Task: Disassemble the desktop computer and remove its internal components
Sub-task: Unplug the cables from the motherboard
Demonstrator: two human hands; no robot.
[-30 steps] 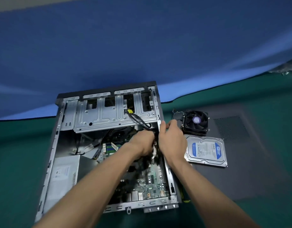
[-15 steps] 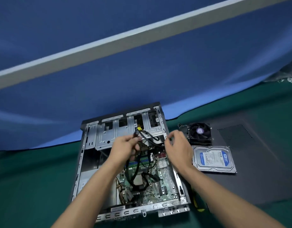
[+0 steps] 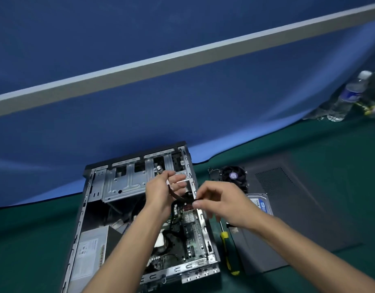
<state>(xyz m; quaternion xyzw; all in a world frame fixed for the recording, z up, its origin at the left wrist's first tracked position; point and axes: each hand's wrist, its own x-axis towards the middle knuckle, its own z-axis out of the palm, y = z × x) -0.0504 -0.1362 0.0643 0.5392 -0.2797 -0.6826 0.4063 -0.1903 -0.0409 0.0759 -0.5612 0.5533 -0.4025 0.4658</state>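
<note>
An open desktop case (image 3: 76,235) lies flat on the green table, its motherboard (image 3: 187,235) exposed at the right and a silver power supply (image 3: 91,252) at the lower left. A black cable (image 3: 175,196) arcs above the board. My left hand (image 3: 161,192) holds its upper end near the metal drive cage (image 3: 125,182). My right hand (image 3: 220,203) pinches the cable's other end over the case's right wall.
Right of the case lie a black cooler fan (image 3: 233,176), a hard drive (image 3: 261,203) with a blue label, the grey side panel (image 3: 298,208) and a yellow-handled screwdriver (image 3: 227,252). A plastic water bottle (image 3: 345,98) stands at the far right. A blue cloth hangs behind.
Both hands rose from deep inside the case, lifting the black cable up and spreading apart along it. The camera tilted upward.
</note>
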